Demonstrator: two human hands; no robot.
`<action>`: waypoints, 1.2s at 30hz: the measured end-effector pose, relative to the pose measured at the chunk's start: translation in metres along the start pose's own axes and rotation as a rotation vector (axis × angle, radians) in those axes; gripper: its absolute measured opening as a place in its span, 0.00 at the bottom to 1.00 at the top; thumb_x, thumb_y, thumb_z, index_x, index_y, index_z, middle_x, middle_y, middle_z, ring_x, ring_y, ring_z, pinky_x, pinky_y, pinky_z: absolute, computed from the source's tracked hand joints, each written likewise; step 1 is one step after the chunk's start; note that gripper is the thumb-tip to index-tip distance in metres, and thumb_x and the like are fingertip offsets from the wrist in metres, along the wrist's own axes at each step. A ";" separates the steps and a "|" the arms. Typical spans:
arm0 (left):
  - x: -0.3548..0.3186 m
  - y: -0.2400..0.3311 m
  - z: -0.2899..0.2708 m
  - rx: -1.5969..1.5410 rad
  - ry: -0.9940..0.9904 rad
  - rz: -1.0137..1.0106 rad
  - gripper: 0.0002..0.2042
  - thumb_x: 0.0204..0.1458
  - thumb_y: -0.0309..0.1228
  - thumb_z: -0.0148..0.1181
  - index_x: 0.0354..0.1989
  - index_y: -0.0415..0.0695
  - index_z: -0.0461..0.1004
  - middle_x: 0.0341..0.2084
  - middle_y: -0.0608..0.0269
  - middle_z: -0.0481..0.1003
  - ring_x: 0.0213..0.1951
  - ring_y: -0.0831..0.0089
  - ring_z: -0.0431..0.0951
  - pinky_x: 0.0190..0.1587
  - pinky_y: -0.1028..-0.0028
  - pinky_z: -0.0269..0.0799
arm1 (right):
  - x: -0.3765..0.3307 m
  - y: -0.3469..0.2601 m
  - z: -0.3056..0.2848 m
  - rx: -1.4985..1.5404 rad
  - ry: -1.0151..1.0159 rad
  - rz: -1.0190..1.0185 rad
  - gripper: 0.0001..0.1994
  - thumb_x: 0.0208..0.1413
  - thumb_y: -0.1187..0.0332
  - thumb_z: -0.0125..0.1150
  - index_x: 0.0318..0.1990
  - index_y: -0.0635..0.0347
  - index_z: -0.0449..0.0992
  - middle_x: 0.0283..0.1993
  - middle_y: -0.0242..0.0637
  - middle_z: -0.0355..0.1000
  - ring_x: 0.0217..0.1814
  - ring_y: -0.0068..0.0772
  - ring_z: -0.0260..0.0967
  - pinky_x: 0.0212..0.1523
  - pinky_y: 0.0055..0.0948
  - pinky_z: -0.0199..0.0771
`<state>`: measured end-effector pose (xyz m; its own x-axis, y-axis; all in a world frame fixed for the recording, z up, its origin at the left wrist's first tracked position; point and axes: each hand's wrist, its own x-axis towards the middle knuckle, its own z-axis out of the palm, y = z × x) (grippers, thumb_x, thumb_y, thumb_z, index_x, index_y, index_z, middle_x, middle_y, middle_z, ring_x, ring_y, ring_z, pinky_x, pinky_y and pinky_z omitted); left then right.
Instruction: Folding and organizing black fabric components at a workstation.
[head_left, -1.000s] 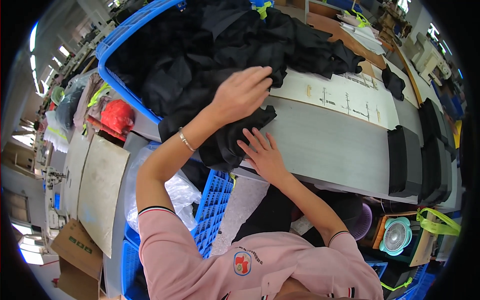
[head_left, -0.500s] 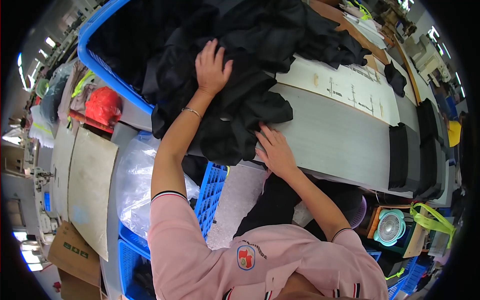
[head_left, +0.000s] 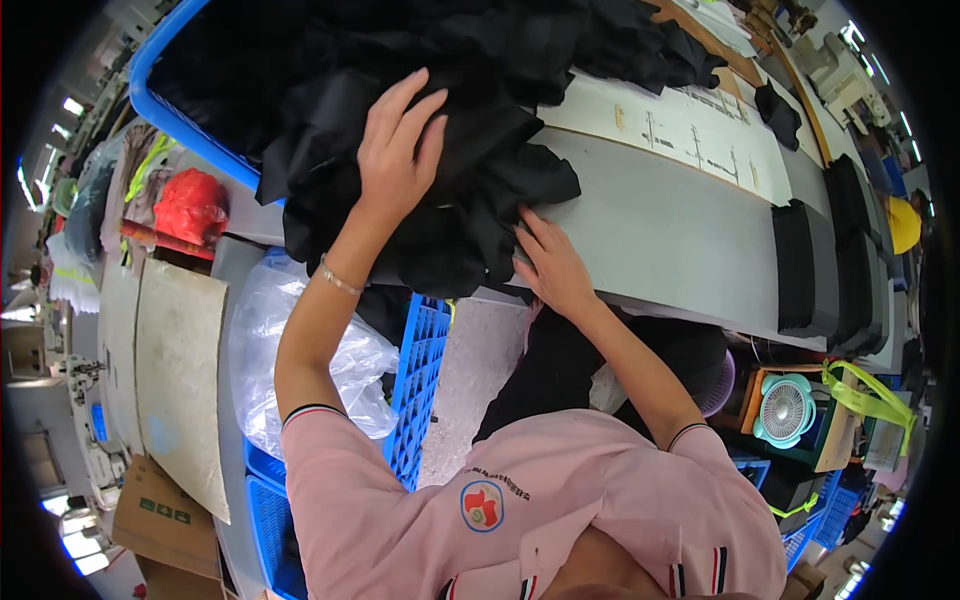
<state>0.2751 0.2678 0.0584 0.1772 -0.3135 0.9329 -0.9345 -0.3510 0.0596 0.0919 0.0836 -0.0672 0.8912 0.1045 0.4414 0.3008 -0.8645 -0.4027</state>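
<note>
A large heap of black fabric (head_left: pixel 470 180) spills over the grey tabletop and out of a blue basket. Above the heap is my left hand (head_left: pixel 397 150), its fingers apart and nothing held; whether the fingertips touch the cloth I cannot make out. My right hand (head_left: pixel 555 268) rests at the table's near edge with fingers spread, their tips against the right border of the black fabric. Folds of the heap hang over the table edge between my arms.
The blue basket (head_left: pixel 190 140) stands at the far left. White pattern sheets (head_left: pixel 665 135) lie on the grey table (head_left: pixel 660 230), with stacks of black pieces (head_left: pixel 805 270) at its right end. Below are a clear plastic bag (head_left: pixel 265 360), a blue crate (head_left: pixel 418 375) and a small turquoise fan (head_left: pixel 786 411).
My left hand has lifted nearer and shifted slightly left, its fingers more raised. The right hand stays by the fabric's edge. The whole view has shifted a little.
</note>
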 end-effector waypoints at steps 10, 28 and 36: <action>-0.095 0.066 -0.083 0.415 0.055 -0.426 0.26 0.51 0.30 0.68 0.61 0.43 0.71 0.64 0.49 0.64 0.65 0.47 0.60 0.66 0.51 0.54 | 0.010 -0.011 -0.028 0.217 0.410 0.191 0.25 0.48 0.76 0.66 0.55 0.61 0.68 0.64 0.44 0.64 0.51 0.49 0.71 0.48 0.35 0.76; -0.118 0.028 0.014 0.245 -0.096 -0.507 0.26 0.51 0.35 0.69 0.57 0.37 0.70 0.60 0.43 0.65 0.60 0.45 0.66 0.62 0.59 0.63 | -0.090 0.054 -0.118 -0.193 0.522 0.541 0.14 0.53 0.71 0.65 0.46 0.64 0.73 0.45 0.48 0.71 0.49 0.56 0.69 0.50 0.44 0.69; -0.100 0.056 0.004 0.515 -0.132 -0.470 0.21 0.54 0.41 0.63 0.54 0.43 0.74 0.54 0.56 0.71 0.53 0.54 0.69 0.55 0.62 0.65 | -0.158 0.077 -0.129 0.173 0.294 0.680 0.35 0.52 0.60 0.71 0.61 0.75 0.64 0.59 0.56 0.64 0.63 0.56 0.62 0.63 0.40 0.62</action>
<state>0.2060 0.2763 -0.0332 0.5919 -0.1195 0.7971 -0.4908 -0.8379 0.2389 -0.0699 -0.0627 -0.0649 0.7794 -0.5801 0.2366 -0.2122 -0.5997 -0.7716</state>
